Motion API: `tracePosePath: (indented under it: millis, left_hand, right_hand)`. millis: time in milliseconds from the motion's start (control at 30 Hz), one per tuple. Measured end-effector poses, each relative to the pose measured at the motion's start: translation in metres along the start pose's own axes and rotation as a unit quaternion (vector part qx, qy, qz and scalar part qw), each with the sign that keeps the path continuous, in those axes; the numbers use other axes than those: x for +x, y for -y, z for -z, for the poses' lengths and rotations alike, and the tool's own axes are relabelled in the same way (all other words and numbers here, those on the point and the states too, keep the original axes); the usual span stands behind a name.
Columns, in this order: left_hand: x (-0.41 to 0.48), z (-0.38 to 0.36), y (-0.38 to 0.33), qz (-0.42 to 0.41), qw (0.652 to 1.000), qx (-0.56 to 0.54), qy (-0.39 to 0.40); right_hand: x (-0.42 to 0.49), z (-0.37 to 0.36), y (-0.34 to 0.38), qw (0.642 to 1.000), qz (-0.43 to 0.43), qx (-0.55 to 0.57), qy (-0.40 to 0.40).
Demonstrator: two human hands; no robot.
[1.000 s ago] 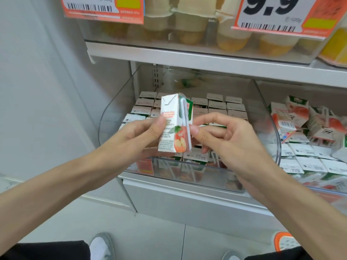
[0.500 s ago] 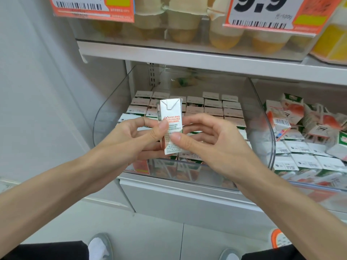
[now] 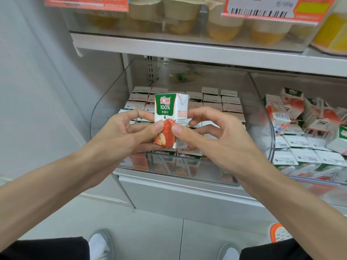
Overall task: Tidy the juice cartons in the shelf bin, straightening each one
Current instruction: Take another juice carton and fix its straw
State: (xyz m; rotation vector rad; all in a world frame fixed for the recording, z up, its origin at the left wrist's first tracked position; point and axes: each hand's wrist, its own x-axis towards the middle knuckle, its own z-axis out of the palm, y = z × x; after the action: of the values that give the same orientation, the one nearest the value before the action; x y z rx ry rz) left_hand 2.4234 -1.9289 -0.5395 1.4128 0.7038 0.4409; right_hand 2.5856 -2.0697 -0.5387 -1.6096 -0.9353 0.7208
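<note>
While the left hand (image 3: 120, 133) and right hand (image 3: 214, 136) pinch one juice carton (image 3: 169, 111) upright, rows of cartons (image 3: 212, 100) fill the clear bin (image 3: 105, 111) under a white shelf (image 3: 187, 48).

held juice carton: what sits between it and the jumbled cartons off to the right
In the head view: the right hand gripping the carton, then the clear bin wall, then the jumbled cartons.

The bin (image 3: 212, 171) is open on top, below the shelf (image 3: 187, 51). Cartons (image 3: 212, 99) cover its floor; clear walls close both sides.
</note>
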Motion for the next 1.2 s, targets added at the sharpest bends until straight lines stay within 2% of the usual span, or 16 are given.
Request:
tracePosePath:
  millis: [300, 467, 700, 867, 1000, 1200]
  left_hand:
    - [-0.0025, -0.0005, -0.0018, -0.018, 0.998, 0.064, 0.015]
    - [-0.0014, 0.0019, 0.0001, -0.03, 0.998, 0.059, 0.023]
    - [-0.0044, 0.0003, 0.0019, -0.041, 0.992, 0.046, 0.107]
    - [-0.0043, -0.0037, -0.0002, -0.063, 0.995, 0.024, 0.079]
    - [-0.0038, -0.0037, -0.0008, -0.037, 0.997, -0.013, 0.069]
    - [-0.0054, -0.0025, -0.0021, -0.055, 0.996, -0.024, 0.066]
  right_hand:
    - [-0.0001, 0.0054, 0.0056, 0.996, -0.061, 0.057, 0.0]
    - [-0.0024, 0.0027, 0.0059, 0.996, -0.072, 0.052, 0.019]
    - [-0.0048, -0.0021, 0.0063, 0.998, -0.022, 0.048, 0.033]
    - [0.0, 0.001, 0.0038, 0.998, -0.012, 0.036, 0.043]
    - [0.0006, 0.0008, 0.0025, 0.997, -0.017, 0.064, 0.038]
    - [0.0006, 0.0008, -0.0012, 0.998, 0.034, 0.026, 0.046]
